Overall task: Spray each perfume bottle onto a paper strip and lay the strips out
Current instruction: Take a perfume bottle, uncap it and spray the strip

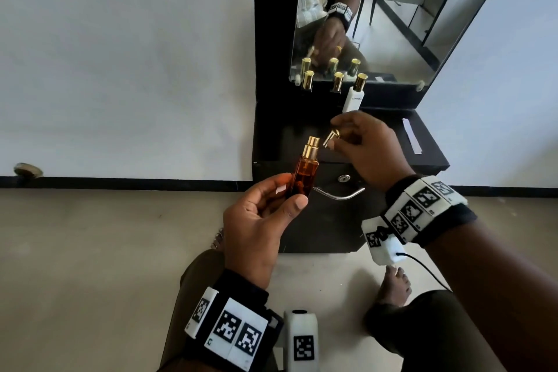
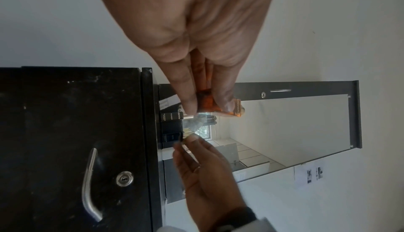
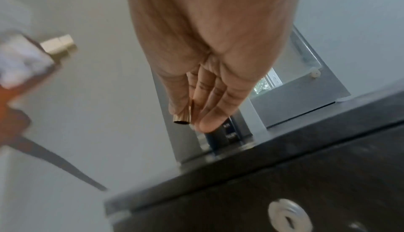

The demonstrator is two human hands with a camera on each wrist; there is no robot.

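1. The desk (image 1: pixel 434 157) is a narrow black ledge under a mirror (image 1: pixel 392 24), and three capped bottles stand along its back edge: a white bottle (image 1: pixel 353 98) nearest your right hand and two dark ones to its left. Swing the right arm back carelessly and you could knock them over.
2. Your left hand (image 1: pixel 259 220) grips the amber bottle (image 1: pixel 303 180) by its lower body, off the desk's front-left corner and over the floor. With the nozzle bare, a slip probably means broken glass, and a stray press sprays nowhere useful.
3. One paper strip (image 1: pixel 411 136) lies near the desk's right edge, well apart from the bottle; spraying from here would likely miss it.
4. Your right hand (image 1: pixel 362 151) pinches the gold cap (image 1: pixel 331 137) in its fingertips, just beside the nozzle. Set down on its side, it may roll off the ledge.
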